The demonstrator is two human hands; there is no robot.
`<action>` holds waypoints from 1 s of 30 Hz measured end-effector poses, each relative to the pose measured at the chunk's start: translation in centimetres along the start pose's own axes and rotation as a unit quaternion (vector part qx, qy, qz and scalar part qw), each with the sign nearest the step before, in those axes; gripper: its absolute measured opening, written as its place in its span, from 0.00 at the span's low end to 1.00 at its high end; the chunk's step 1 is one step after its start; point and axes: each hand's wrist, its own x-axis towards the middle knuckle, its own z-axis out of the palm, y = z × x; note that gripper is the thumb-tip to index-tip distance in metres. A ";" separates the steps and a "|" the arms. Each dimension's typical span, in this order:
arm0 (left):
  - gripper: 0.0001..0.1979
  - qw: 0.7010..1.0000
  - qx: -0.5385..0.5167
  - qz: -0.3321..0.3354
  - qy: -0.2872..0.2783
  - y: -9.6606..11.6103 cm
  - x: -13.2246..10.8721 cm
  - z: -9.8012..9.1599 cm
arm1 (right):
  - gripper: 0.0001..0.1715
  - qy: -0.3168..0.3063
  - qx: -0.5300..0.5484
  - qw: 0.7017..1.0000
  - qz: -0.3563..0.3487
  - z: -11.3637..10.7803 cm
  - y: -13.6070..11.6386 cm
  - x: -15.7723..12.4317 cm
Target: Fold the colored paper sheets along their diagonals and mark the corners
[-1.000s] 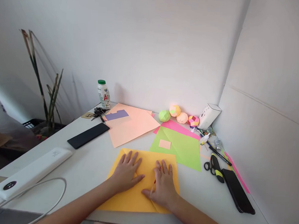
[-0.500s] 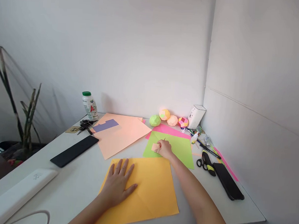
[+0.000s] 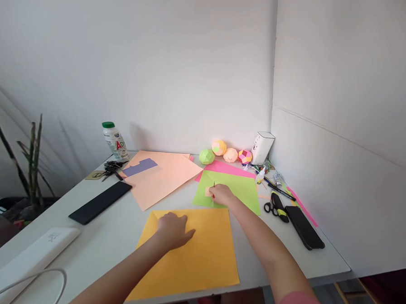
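My left hand is over the orange-yellow sheet of paper, fingers bent downward and thumb stretched away to the right. Nothing shows in it, though its fingertips are partly hidden. Farther off, my right hand is closed around a thin, stick-like tool, dark at the upper end and pale below; its exact kind is unclear. The tool stands nearly upright beside a small peach paper piece above the green sheet. Whether the fingers also touch that piece is hard to see.
Peach sheets bear a purple paper cutout. Faceted paper balls line the wall. Scissors, a black phone-like slab and a glue bottle lie right. Left are a white bottle and black bar.
My left hand has lifted from lying flat, its fingers now bent, and shifted forward and right. The tool in my right hand has turned more upright. The camera view has shifted slightly.
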 end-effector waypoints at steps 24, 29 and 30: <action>0.45 0.993 -0.072 0.066 0.061 6.5 0.4 3.7 | 0.12 0.270 0.231 0.933 -0.054 2.4 2.0 -4.1; 0.43 0.990 -0.084 0.096 0.057 6.3 1.2 3.1 | 0.10 0.278 0.256 0.918 -0.116 3.6 1.5 -10.3; 0.43 0.990 -0.088 0.096 0.054 6.2 1.2 3.1 | 0.11 0.272 0.254 0.919 -0.127 4.0 1.3 -11.3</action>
